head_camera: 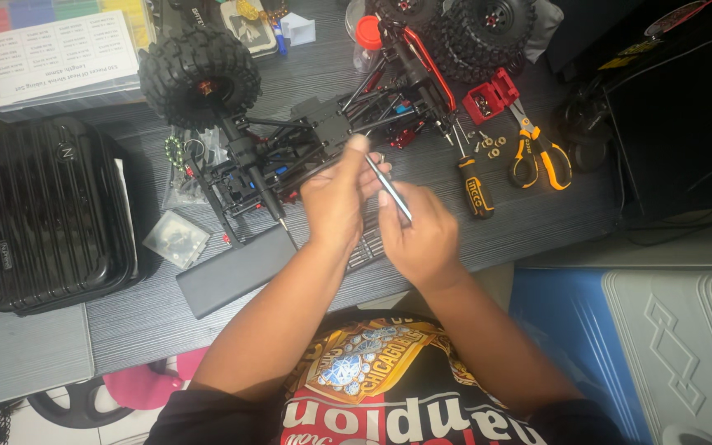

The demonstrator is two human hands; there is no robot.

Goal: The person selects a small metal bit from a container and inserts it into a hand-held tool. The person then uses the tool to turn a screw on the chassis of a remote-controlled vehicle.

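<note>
Slim metal driver (389,189) pinched in right hand (422,235) fingers, tip steadied by closed left hand (335,202) fingers, just above desk (537,218) beside stripped model-truck chassis (290,152), orange pliers (537,152) within reach.

Hands: left hand (335,198) and right hand (422,235) together grip a slim silver tool (389,189) — held slantwise.
Ahead: model truck chassis (306,140) — knobby tyre (199,74) attached.
Right: black-and-orange screwdriver (473,185), orange pliers (537,152).

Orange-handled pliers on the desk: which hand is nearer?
Right. The right hand, holding a slim silver tool, sits just left of and below the orange-handled pliers. The left hand is farther left, beside the RC truck chassis.
</note>
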